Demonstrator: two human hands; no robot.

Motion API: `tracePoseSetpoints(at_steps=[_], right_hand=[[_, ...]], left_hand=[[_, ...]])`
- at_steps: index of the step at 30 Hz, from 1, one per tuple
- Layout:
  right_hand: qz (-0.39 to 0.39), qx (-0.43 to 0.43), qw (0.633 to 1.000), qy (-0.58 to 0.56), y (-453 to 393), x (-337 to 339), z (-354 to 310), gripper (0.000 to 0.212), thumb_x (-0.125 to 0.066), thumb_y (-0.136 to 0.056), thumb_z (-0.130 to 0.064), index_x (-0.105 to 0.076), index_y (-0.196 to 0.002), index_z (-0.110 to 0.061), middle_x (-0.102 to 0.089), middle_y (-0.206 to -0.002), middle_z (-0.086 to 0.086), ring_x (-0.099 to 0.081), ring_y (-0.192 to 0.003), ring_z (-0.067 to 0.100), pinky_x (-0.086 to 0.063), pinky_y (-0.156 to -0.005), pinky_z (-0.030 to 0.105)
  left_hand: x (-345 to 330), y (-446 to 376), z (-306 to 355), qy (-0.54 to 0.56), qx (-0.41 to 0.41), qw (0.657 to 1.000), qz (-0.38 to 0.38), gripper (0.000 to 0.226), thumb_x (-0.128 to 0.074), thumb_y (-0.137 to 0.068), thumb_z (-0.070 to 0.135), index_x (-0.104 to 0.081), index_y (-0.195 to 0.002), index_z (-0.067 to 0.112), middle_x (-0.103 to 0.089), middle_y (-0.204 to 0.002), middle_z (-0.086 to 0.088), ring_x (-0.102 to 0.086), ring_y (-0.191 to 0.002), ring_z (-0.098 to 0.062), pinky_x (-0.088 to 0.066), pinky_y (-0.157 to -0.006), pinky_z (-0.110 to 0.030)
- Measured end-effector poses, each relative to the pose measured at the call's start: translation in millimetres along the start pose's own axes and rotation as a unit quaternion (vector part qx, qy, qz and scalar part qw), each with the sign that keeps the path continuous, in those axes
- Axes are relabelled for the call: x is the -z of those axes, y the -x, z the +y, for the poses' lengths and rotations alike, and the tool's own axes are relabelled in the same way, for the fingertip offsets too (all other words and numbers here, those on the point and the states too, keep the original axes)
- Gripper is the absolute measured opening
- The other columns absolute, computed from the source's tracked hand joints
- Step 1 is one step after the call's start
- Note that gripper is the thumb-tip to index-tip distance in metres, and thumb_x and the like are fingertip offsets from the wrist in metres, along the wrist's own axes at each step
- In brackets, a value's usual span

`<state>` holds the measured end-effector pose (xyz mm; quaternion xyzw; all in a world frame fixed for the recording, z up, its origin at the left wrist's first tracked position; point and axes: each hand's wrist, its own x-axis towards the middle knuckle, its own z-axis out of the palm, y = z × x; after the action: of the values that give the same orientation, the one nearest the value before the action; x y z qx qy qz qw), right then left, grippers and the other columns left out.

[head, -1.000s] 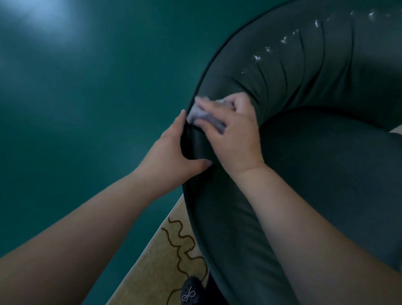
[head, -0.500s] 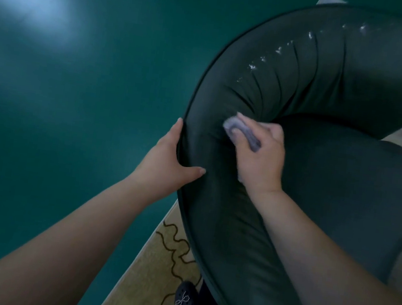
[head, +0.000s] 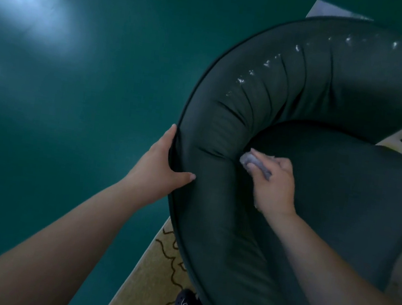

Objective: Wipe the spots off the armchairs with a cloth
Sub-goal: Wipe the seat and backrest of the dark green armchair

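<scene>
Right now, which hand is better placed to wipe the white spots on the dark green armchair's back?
Right hand: it grips the grey cloth. The left hand grips the armchair's rim.

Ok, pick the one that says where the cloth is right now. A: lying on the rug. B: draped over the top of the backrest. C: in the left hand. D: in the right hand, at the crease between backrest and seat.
D: the right hand pinches the cloth at the crease where the armchair backrest meets the seat.
</scene>
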<state>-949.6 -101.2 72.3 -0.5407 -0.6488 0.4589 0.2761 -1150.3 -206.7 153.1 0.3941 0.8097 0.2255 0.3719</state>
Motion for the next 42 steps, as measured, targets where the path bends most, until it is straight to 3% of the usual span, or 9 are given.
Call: tracePoseSetpoints(at_steps=[5, 9, 15, 20, 23, 26, 30, 35, 42], right_hand=[[0.014, 0.113, 0.993, -0.028, -25.0, -34.5, -63.3, 0.041, -0.069, -0.083, -0.021, -0.06, -0.122, -0.032, -0.042, -0.106, -0.001, -0.046, -0.095, -0.004, -0.029, -0.091, -0.001], [-0.025, 0.182, 0.982, 0.035, -26.9, -56.1, -67.3, 0.045, -0.071, -0.082, -0.014, -0.06, -0.125, -0.025, -0.044, -0.105, 0.008, -0.049, -0.102, 0.018, -0.041, -0.098, 0.023], [0.123, 0.004, 0.992, -0.037, -37.5, -38.0, -41.8, 0.037, -0.066, -0.086, -0.019, -0.062, -0.121, -0.033, -0.041, -0.103, -0.004, -0.049, -0.099, 0.002, -0.033, -0.089, 0.0], [0.162, 0.069, 0.984, -0.042, -78.3, -65.0, -91.1, 0.039, -0.066, -0.084, -0.028, -0.06, -0.121, -0.038, -0.04, -0.104, -0.004, -0.048, -0.1, 0.004, -0.037, -0.094, 0.008], [0.147, 0.088, 0.985, 0.023, -88.0, -81.5, -99.3, 0.043, -0.07, -0.083, -0.014, -0.062, -0.122, -0.03, -0.039, -0.101, -0.001, -0.05, -0.099, 0.015, -0.042, -0.097, 0.021], [0.212, -0.024, 0.976, -0.033, -76.5, -76.8, -82.0, 0.039, -0.066, -0.086, -0.01, -0.062, -0.12, -0.028, -0.042, -0.106, 0.004, -0.053, -0.102, 0.017, -0.042, -0.098, 0.021], [0.286, -0.15, 0.942, -0.096, -68.6, -70.3, -72.4, 0.03, -0.064, -0.089, -0.017, -0.065, -0.117, -0.027, -0.046, -0.115, 0.005, -0.053, -0.108, 0.007, -0.036, -0.088, 0.0], [0.214, -0.009, 0.975, -0.062, -82.8, -91.0, -100.3, 0.04, -0.07, -0.083, -0.016, -0.063, -0.117, -0.036, -0.042, -0.101, -0.006, -0.05, -0.096, -0.004, -0.035, -0.089, 0.003], [0.286, -0.112, 0.945, -0.117, -88.8, -81.4, -88.2, 0.031, -0.065, -0.088, -0.017, -0.066, -0.115, -0.032, -0.046, -0.104, -0.002, -0.053, -0.096, 0.0, -0.036, -0.084, 0.0]], left_hand=[[1.1, -20.7, 7.1, -0.021, -0.013, 0.999, 0.022, 0.107, -0.081, -0.071, 0.03, -0.013, -0.154, 0.027, -0.034, -0.152, 0.01, -0.036, -0.135, -0.009, -0.028, -0.102, -0.017], [3.0, -43.1, 9.4, -0.025, -0.024, 0.999, 0.011, 0.11, -0.081, -0.071, 0.031, -0.01, -0.154, 0.022, -0.03, -0.155, 0.004, -0.03, -0.139, -0.01, -0.025, -0.104, -0.017], [24.2, -85.3, 16.3, -0.011, -0.051, 0.997, -0.055, 0.116, -0.083, -0.067, 0.037, -0.007, -0.154, 0.025, -0.032, -0.153, 0.007, -0.037, -0.136, -0.011, -0.031, -0.108, -0.024], [42.6, -121.2, 26.1, -0.034, -0.108, 0.987, -0.111, 0.115, -0.082, -0.067, 0.038, -0.007, -0.154, 0.026, -0.036, -0.151, 0.008, -0.047, -0.129, -0.017, -0.039, -0.108, -0.036], [49.5, -137.3, 28.6, -0.043, -0.133, 0.981, -0.136, 0.115, -0.083, -0.068, 0.037, -0.007, -0.154, 0.021, -0.034, -0.15, 0.009, -0.041, -0.132, -0.01, -0.032, -0.105, -0.016], [55.4, -148.9, 31.7, -0.029, -0.155, 0.973, -0.166, 0.108, -0.084, -0.068, 0.033, -0.016, -0.151, 0.021, -0.043, -0.125, 0.026, -0.044, -0.114, 0.004, -0.03, -0.081, 0.006], [59.3, -161.2, 35.2, -0.028, -0.172, 0.967, -0.187, 0.097, -0.085, -0.068, 0.031, -0.026, -0.145, 0.022, -0.045, -0.113, 0.031, -0.05, -0.094, 0.016, -0.03, -0.07, 0.009], [60.1, -175.0, 38.1, -0.037, -0.181, 0.962, -0.2, 0.096, -0.084, -0.069, 0.03, -0.028, -0.146, 0.022, -0.05, -0.131, 0.014, -0.051, -0.118, -0.006, -0.039, -0.086, -0.007], [63.4, -199.9, 57.9, -0.055, -0.18, 0.962, -0.198, 0.116, -0.083, -0.07, 0.036, -0.005, -0.154, 0.022, -0.03, -0.154, 0.006, -0.044, -0.131, -0.015, -0.037, -0.11, -0.032]])
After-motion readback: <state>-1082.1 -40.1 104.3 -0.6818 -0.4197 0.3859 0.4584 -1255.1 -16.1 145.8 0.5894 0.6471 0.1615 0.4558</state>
